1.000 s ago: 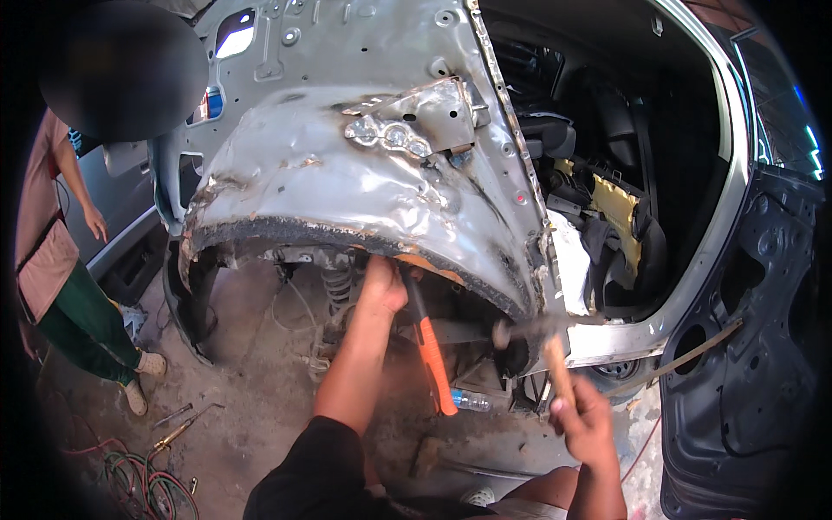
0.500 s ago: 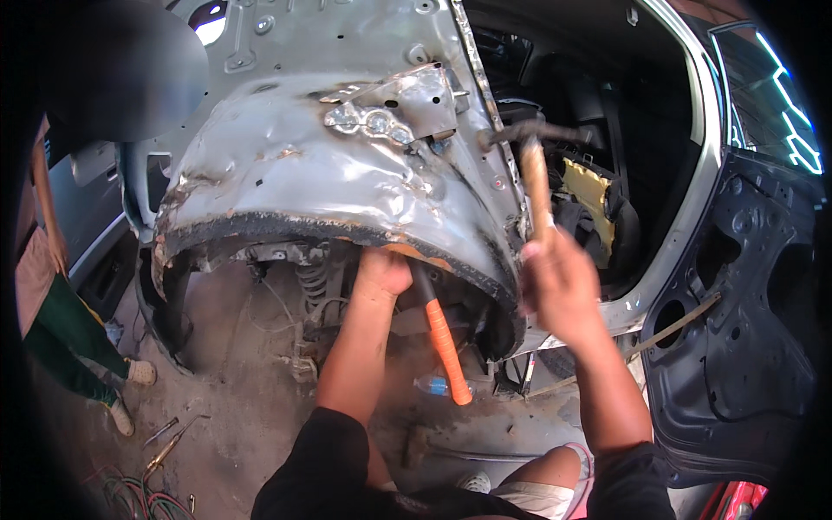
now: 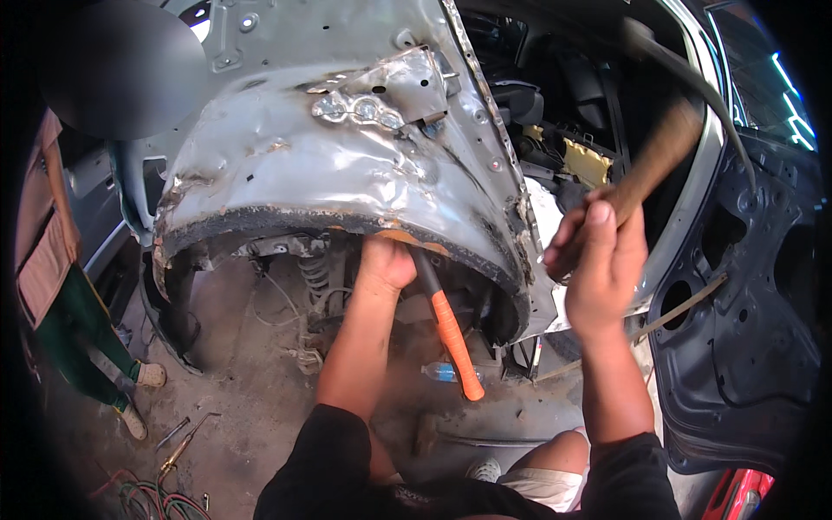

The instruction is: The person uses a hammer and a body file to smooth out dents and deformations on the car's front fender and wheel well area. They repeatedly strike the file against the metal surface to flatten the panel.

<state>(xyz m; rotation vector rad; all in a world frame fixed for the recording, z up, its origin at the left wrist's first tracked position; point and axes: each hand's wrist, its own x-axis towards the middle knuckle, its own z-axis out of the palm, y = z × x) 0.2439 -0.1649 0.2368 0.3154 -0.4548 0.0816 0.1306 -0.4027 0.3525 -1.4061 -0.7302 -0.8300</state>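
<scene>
Right hand (image 3: 602,269): Bare, fingers and thumb curled round a wooden handle; we see no looseness in the fist.
Hammer (image 3: 660,149): In our right fist, raised out past the panel's right edge, handle slanting to the upper right, head blurred.
Left hand (image 3: 387,263): Reaches up behind the panel's lower edge. Its fingers are hidden, so we cannot tell how far open it is or whether it grips anything.
Orange-handled tool (image 3: 452,334): Slants down from under that lower edge, just beside our left wrist; its upper end is out of sight.
Panel (image 3: 260,178): Dented grey metal over the wheel arch, a rough dark strip along its curved lower edge.
Floor (image 3: 251,390): A bottle (image 3: 440,373) lies near the tool's orange end; a torch (image 3: 179,451) and hoses (image 3: 147,498) lie toward the lower left corner.
Wrist risk: A stroke off line could catch our left arm, since it sits so close under the edge; that rough metal could also cut bare skin.
Frame risk: A wide swing could knock the door frame (image 3: 706,178), which looks near the hammer's path.
Grip risk: Sweat could let the handle slip, perhaps toward the co-worker (image 3: 52,260) beyond the panel's left edge.
</scene>
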